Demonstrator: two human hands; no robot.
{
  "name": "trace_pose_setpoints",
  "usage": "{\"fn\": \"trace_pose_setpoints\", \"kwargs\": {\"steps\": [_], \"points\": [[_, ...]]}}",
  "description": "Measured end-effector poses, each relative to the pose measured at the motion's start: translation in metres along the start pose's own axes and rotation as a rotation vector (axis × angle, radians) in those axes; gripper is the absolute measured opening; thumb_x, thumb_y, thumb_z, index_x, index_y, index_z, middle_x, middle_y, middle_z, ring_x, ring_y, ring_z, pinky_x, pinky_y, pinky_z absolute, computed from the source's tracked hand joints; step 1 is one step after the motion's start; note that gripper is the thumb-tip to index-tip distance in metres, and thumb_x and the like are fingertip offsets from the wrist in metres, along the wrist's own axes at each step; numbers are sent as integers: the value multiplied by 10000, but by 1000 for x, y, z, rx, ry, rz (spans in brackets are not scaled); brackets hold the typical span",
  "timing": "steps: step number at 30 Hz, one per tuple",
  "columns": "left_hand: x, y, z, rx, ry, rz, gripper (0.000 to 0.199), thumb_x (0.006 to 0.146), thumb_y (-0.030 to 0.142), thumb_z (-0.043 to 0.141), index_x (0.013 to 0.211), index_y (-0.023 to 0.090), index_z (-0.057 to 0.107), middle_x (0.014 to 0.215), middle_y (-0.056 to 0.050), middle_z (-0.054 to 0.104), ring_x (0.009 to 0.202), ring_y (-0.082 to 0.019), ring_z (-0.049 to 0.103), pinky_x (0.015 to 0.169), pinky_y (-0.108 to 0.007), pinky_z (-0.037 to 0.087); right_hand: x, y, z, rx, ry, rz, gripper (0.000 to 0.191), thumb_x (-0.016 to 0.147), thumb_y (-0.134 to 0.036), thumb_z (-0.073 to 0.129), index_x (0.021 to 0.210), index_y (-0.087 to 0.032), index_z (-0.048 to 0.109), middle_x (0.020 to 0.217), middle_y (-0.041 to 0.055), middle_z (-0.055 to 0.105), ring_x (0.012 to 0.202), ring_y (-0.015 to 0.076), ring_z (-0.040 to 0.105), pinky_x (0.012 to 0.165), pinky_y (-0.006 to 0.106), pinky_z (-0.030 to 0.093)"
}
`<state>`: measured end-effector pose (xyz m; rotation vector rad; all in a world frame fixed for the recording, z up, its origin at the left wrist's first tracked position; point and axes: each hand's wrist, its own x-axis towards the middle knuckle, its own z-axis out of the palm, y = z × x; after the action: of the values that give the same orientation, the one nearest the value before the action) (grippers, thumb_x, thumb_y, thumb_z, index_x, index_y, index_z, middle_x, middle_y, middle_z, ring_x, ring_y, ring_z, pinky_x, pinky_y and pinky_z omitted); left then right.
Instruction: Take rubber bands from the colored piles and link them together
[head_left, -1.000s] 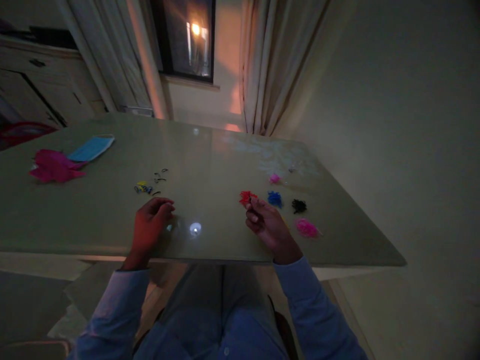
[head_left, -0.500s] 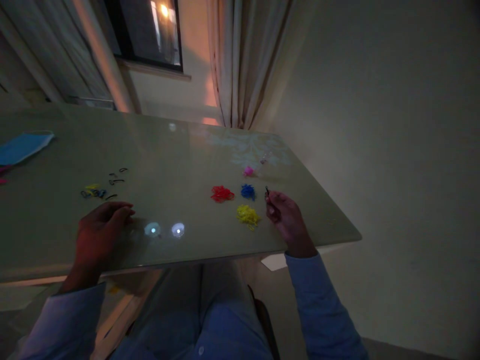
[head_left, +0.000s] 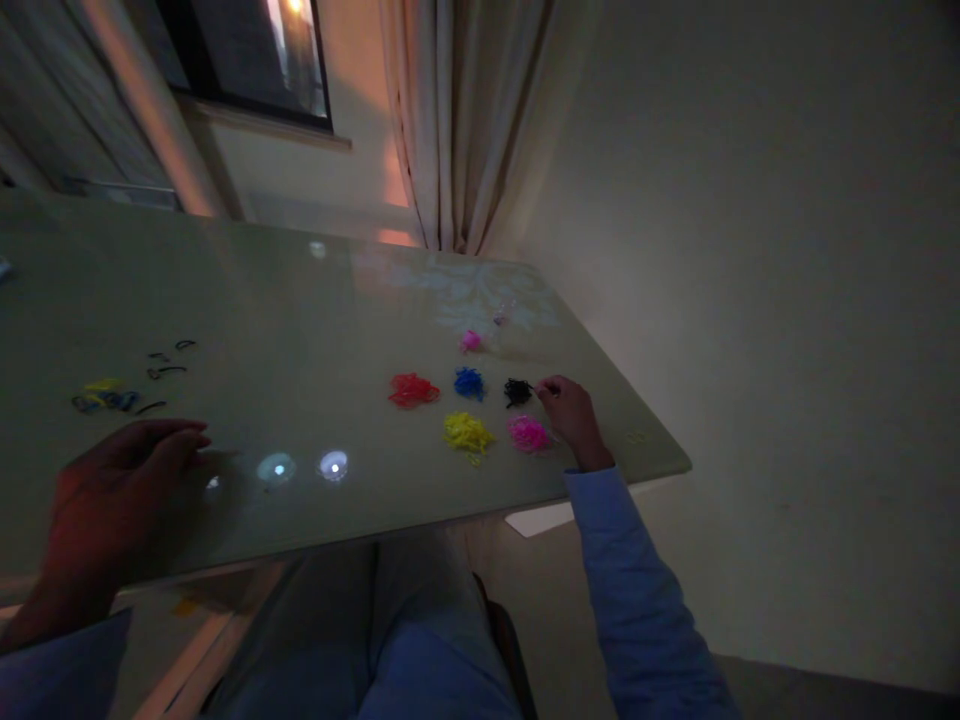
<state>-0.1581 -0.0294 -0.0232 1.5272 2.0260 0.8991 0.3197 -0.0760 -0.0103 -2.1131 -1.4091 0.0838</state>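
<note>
My right hand (head_left: 568, 408) is closed in a pinch at the right edge of a small pile of black rubber bands (head_left: 517, 391). A thin black rubber band (head_left: 533, 388) shows at its fingertips. Just below lies a pile of pink rubber bands (head_left: 529, 434). Further left are piles of blue rubber bands (head_left: 469, 383), yellow rubber bands (head_left: 468, 432) and red rubber bands (head_left: 413, 390). My left hand (head_left: 120, 495) rests by the table's near edge, thumb and fingers pressed together; whatever they hold, if anything, is hidden. Beyond it lie loose black bands (head_left: 171, 369) and a mixed yellow-and-dark cluster (head_left: 109, 398).
A pink bundle (head_left: 470, 341) and a small clear item (head_left: 500, 316) stand behind the piles. Pale yellow bands (head_left: 636, 438) lie near the right corner of the glossy table (head_left: 300, 320). A wall (head_left: 750, 250) rises on the right; curtains (head_left: 442, 130) hang behind.
My right hand has moved off the black and pink piles, which now show, and sits at the black pile's edge. The view has turned right; the blue mask has mostly left it.
</note>
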Motion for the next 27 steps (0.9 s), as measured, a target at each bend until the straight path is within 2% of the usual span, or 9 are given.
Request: {"fn": "trace_pose_setpoints", "kwargs": {"steps": [4, 7, 14, 17, 20, 23, 27], "points": [[11, -18, 4, 23, -5, 34, 328, 790, 548, 500, 908, 298, 677, 941, 16, 737, 1057, -290, 651, 967, -430, 475, 5, -4, 3, 3, -33, -33, 163, 831, -232, 585, 813, -168, 734, 848, 69, 753, 791, 184, 658, 731, 270, 449], [12, -23, 6, 2, 5, 53, 269, 818, 555, 518, 876, 339, 668, 950, 45, 721, 1053, -283, 652, 991, -451, 461, 5, -4, 4, 9, -32, -42, 176, 828, -231, 586, 836, -159, 747, 868, 78, 762, 801, 189, 666, 750, 279, 456], [-2, 0, 2, -4, 57, 0, 297, 719, 552, 544, 817, 318, 697, 913, 20, 735, 951, -306, 671, 889, -445, 497, -4, -12, -10, 53, 58, -41, 240, 837, -297, 558, 846, -171, 762, 876, 85, 772, 752, 198, 657, 762, 308, 474], [-4, 4, 2, -29, 45, 41, 331, 706, 548, 530, 813, 286, 703, 919, -3, 736, 948, -297, 671, 881, -420, 492, -17, -31, -16, 151, 84, -37, 251, 831, -341, 575, 820, -169, 759, 819, 73, 758, 685, 192, 636, 708, 301, 473], [-3, 2, 3, -81, 55, 66, 340, 686, 521, 545, 820, 252, 704, 873, -21, 733, 892, -276, 673, 811, -372, 499, -39, -60, -11, 287, 30, -67, 267, 849, -374, 578, 816, -174, 752, 770, 59, 735, 663, 189, 625, 666, 292, 466], [-3, 3, 3, -124, 47, 72, 337, 675, 482, 556, 832, 223, 704, 793, -25, 718, 822, -251, 663, 749, -334, 494, -64, -94, 6, 422, -77, -165, 237, 867, -361, 593, 832, -186, 749, 825, 60, 736, 696, 185, 628, 663, 286, 464], [-6, 7, 2, -235, 35, 97, 329, 680, 469, 562, 802, 189, 685, 808, -41, 713, 747, -217, 640, 688, -305, 491, -88, -133, 39, 549, -245, -320, 184, 890, -327, 616, 830, -213, 748, 796, 35, 721, 662, 163, 595, 660, 280, 449]]}}
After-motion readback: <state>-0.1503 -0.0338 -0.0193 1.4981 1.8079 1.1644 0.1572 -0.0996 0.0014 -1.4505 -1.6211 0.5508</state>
